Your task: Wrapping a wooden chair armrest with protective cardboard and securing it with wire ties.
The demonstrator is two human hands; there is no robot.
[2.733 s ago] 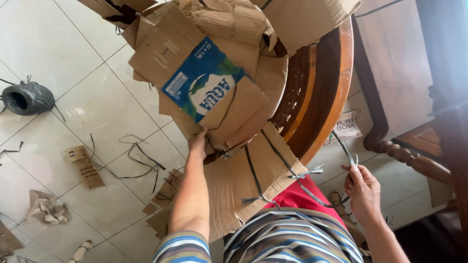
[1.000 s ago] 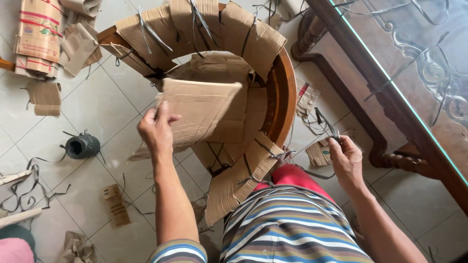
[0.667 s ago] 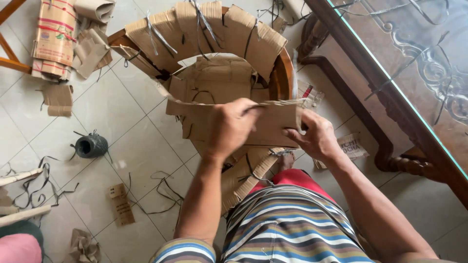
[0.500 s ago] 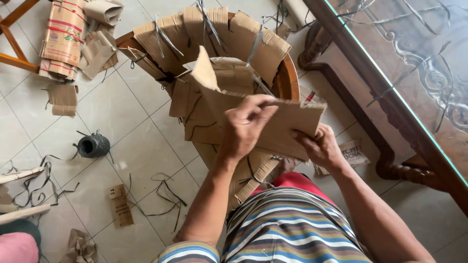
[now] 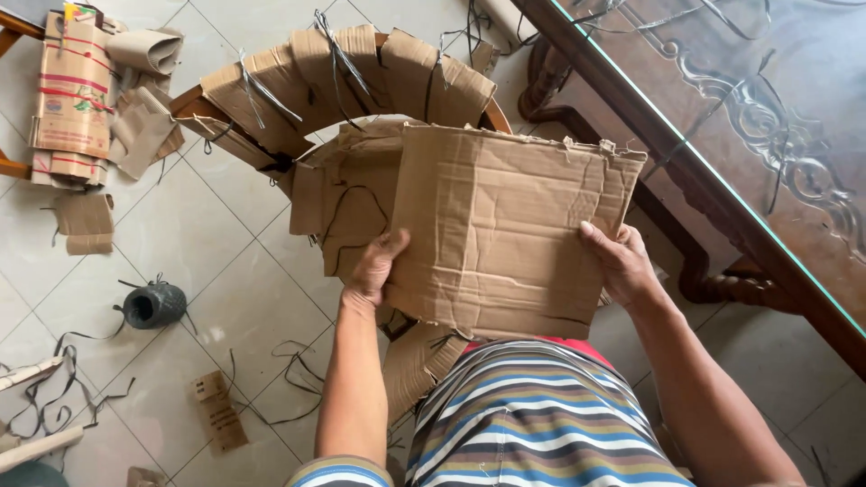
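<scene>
I hold a flat, creased sheet of brown cardboard (image 5: 505, 230) in front of my striped shirt. My left hand (image 5: 377, 266) grips its left edge, thumb on top. My right hand (image 5: 618, 261) grips its right edge. Beyond the sheet stands a round wooden chair frame (image 5: 194, 99) wrapped in cardboard pieces (image 5: 347, 68) tied on with dark strapping. More cardboard (image 5: 338, 198) covers the seat area, partly hidden by the sheet.
A dark spool of strapping (image 5: 153, 305) lies on the tiled floor at left, with loose strap pieces (image 5: 298, 356) and cardboard scraps (image 5: 216, 415). Folded cartons (image 5: 68, 99) are stacked at top left. A glass-topped carved wooden table (image 5: 749, 135) fills the right side.
My left hand lifted a cardboard piece off the chair, my right hand left the strap and joined it, and together they turned the sheet flat to face me.
</scene>
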